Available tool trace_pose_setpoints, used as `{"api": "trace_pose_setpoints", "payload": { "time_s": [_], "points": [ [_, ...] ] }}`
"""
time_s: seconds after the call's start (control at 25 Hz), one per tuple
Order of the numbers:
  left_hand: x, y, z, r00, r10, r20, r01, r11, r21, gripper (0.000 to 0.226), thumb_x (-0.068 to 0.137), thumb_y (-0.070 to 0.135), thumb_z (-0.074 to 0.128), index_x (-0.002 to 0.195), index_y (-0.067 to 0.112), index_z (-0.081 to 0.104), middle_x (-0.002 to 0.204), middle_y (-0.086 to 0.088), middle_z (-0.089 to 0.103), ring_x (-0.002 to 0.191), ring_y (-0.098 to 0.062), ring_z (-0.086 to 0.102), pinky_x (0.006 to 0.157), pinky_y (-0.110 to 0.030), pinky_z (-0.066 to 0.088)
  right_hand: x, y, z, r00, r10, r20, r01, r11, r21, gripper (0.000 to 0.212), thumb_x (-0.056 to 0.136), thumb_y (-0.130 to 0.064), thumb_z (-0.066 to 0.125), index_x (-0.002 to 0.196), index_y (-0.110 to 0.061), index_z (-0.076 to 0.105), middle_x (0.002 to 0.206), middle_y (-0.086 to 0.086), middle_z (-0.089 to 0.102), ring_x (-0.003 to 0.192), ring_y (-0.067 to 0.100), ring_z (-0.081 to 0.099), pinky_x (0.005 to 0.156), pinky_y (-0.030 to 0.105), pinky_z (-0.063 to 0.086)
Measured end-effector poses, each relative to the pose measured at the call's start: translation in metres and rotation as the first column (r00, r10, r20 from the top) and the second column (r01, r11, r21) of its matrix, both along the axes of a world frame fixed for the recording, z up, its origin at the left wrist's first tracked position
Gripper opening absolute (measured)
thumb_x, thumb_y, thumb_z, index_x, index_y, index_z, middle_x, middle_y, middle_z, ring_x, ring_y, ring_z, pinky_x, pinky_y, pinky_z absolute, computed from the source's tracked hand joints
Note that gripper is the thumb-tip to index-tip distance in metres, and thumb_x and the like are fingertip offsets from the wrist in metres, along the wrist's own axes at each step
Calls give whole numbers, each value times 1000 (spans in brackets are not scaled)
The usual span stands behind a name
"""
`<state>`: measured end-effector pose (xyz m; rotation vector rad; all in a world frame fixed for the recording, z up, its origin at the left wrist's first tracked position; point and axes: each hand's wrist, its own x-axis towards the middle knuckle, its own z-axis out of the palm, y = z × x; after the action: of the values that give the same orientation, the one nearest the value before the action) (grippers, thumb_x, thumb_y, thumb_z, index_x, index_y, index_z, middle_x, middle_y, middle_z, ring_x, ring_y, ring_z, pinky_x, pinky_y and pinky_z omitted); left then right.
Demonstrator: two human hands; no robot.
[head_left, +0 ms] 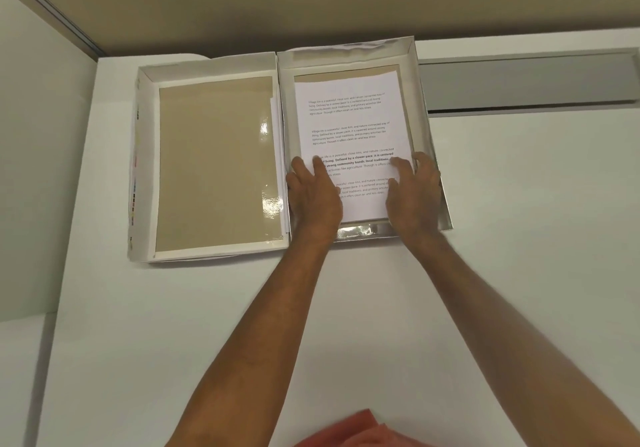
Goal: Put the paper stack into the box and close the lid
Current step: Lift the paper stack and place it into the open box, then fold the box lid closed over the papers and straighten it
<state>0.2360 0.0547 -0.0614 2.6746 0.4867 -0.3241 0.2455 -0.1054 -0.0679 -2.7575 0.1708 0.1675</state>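
Both arms reach forward – left hand (313, 192) and right hand (414, 192) palm-down, fingers spread flat

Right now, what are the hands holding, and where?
Both hands, left and right, rest on the paper stack's near end inside the box; fingers flat, no closed grip.

Your left hand (313, 192) and right hand (412, 194) cover the lower corners of the paper stack (349, 135), so parts of its bottom paragraphs are hidden from you. The remaining print is too small to read fully. Near the stack, your forearms run off the bottom edge, where an orange cloth (367, 429) is also cut off and blurred.
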Motion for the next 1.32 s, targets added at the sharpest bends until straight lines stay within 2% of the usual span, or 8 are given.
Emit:
{"api": "trace_pose_setpoints", "payload": {
  "time_s": [0.2,0.32,0.44,0.6,0.76,0.96,1.12,1.32],
  "points": [
    [-14,6,10,978,-105,182,89,992,93,65,95,31,72,151,19,43,149,-12,37,131,-31,42,104,-42,40,-8,9,12,999,26,43,-27,1000,9,50,101,-25,63,149,-13,52,167,16,32,149,39,37,122,47,32],
    [-39,18,7,931,40,363,-29,999,-37,54,96,35,67,145,22,49,147,-9,42,128,-30,47,106,-46,42,-24,24,18,986,78,149,-105,978,179,45,102,-23,61,145,-10,55,164,16,37,148,39,39,120,49,36],
    [-61,38,-1,885,231,403,-220,973,-74,49,97,34,64,143,20,53,153,-9,42,137,-31,45,114,-51,36,-39,44,22,980,137,144,-172,947,272,44,104,-23,60,145,-10,54,164,15,37,148,38,38,118,50,38],
    [-86,76,-9,845,412,341,-441,898,6,60,95,34,66,150,20,45,167,-11,27,154,-33,26,123,-59,15,-57,82,29,946,303,114,-323,890,321,48,107,-27,56,151,-11,49,167,13,34,152,34,34,122,43,31],
    [-104,93,-14,757,607,240,-609,790,-76,92,93,38,69,163,10,17,173,-14,5,160,-35,9,127,-57,7,-72,108,30,891,446,89,-449,833,324,53,108,-31,54,157,-14,44,170,10,33,153,34,33,122,46,31],
    [-113,99,-12,530,826,191,-775,564,-286,109,88,29,75,163,5,-1,173,-13,-9,161,-31,-1,130,-48,3,-89,117,17,797,604,2,-594,785,176,56,110,-29,49,161,-10,39,174,13,28,160,35,27,130,47,25],
    [-123,106,-17,336,939,73,-822,331,-464,110,87,21,71,162,1,-8,173,-10,-8,161,-26,2,129,-39,6,-95,116,11,791,611,-17,-606,787,113,53,110,-28,48,160,-10,42,174,12,28,160,38,28,126,52,32],
    [-129,114,-25,415,909,-39,-829,360,-429,98,89,22,63,164,6,1,174,-10,-1,161,-27,-5,130,-43,-1,-98,118,7,792,609,-26,-607,792,63,56,112,-31,41,164,-12,34,176,9,21,162,35,25,125,49,33]
  ]
}}
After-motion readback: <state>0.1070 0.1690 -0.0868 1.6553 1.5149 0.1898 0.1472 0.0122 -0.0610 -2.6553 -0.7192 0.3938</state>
